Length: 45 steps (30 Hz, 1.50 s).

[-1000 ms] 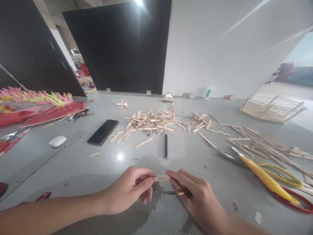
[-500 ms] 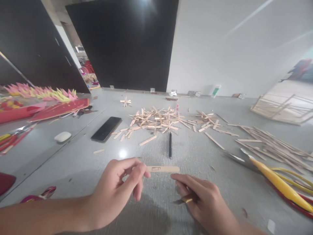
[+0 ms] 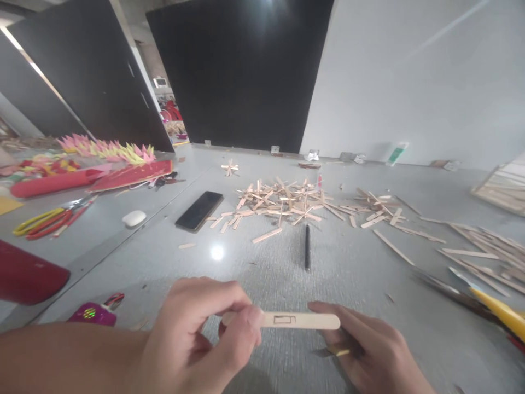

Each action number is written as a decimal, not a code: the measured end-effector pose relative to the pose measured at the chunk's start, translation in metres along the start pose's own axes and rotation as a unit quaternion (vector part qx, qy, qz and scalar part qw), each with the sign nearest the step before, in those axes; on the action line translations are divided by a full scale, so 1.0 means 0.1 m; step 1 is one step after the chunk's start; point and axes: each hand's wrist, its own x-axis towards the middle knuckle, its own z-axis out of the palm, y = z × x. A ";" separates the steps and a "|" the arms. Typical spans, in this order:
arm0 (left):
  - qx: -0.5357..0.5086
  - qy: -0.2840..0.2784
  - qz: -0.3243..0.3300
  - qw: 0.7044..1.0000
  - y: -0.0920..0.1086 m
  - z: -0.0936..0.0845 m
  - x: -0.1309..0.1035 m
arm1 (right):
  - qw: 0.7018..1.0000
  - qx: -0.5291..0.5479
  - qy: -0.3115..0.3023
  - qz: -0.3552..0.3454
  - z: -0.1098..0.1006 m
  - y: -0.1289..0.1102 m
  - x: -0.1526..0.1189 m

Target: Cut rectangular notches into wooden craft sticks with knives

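The left hand (image 3: 209, 323) pinches a wooden stick (image 3: 309, 321) near its 9 o'clock end, holding it above the tabletop (image 3: 254, 279), its drawn rectangle (image 3: 284, 319) facing up. By the 3 o'clock end, the right hand (image 3: 373, 347) curls around a small yellowish tool (image 3: 338, 351); whether it touches the stick, I cannot tell. From the stick, a black pen (image 3: 307, 249) lies at 12 o'clock, a pile of wooden pieces (image 3: 283, 201) beyond.

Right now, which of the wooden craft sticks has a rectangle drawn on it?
The craft stick pinched in the left hand: a dark rectangular outline marks its face. The piled wooden sticks show none that I can make out.
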 end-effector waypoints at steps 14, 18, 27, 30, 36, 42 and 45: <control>0.023 0.003 0.024 0.999 -0.02 -0.03 -0.03 | 0.999 -0.025 -0.006 -0.022 -0.02 0.03 -0.01; 0.049 0.004 0.008 0.999 -0.02 -0.04 -0.06 | 0.999 -0.026 0.000 -0.022 -0.01 0.04 0.00; 0.056 -0.002 0.030 0.998 0.02 -0.06 -0.01 | 1.000 -0.001 -0.019 -0.016 0.01 0.08 -0.04; 0.039 -0.003 0.043 0.998 -0.03 -0.04 -0.01 | 1.000 0.009 -0.025 -0.007 0.01 0.08 -0.05; 0.031 -0.016 0.024 0.999 -0.04 -0.02 0.01 | 1.000 0.025 -0.009 0.015 0.01 0.07 -0.04; 0.050 -0.008 0.022 0.998 -0.01 -0.05 0.01 | 0.999 0.030 -0.011 0.022 0.02 0.06 -0.03; 0.043 0.001 0.031 0.999 -0.03 -0.04 0.00 | 0.999 0.025 -0.019 0.015 0.03 0.07 -0.04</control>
